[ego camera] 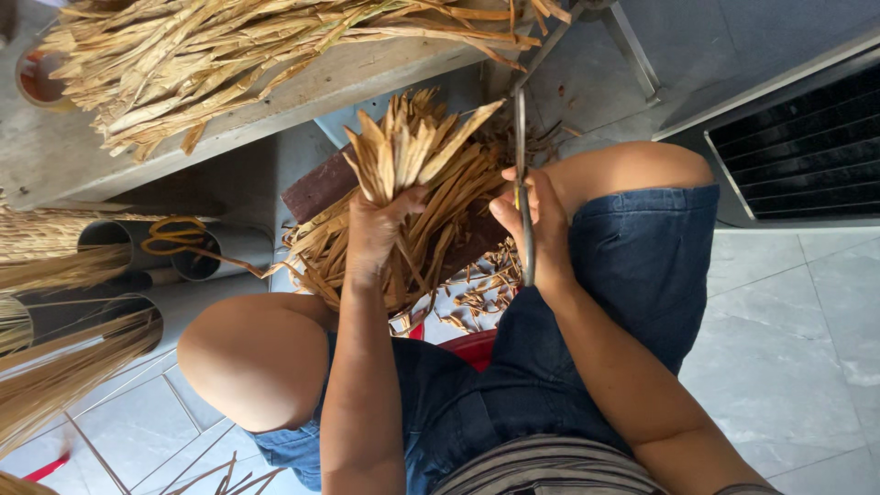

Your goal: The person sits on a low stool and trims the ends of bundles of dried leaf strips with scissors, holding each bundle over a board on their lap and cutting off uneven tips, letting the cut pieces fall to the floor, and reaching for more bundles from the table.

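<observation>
My left hand (374, 229) grips a thick bundle of dry tan leaf strips (408, 151), its cut ends fanning upward in the middle of the head view. My right hand (539, 229) holds long metal scissors (522, 156), blades pointing up beside the bundle's right edge. More loose strips (339, 257) hang down below the left hand, between my knees. Small trimmed pieces (486, 293) lie on the floor under my hands.
A grey bench (55, 156) at the top left carries a large pile of the same strips (229, 46). Grey pipes (220, 252) with orange-handled scissors (174, 234) and broom-like bundles (55, 367) stand at the left. A dark louvred panel (807, 147) is at the right. Something red (472, 346) sits under me.
</observation>
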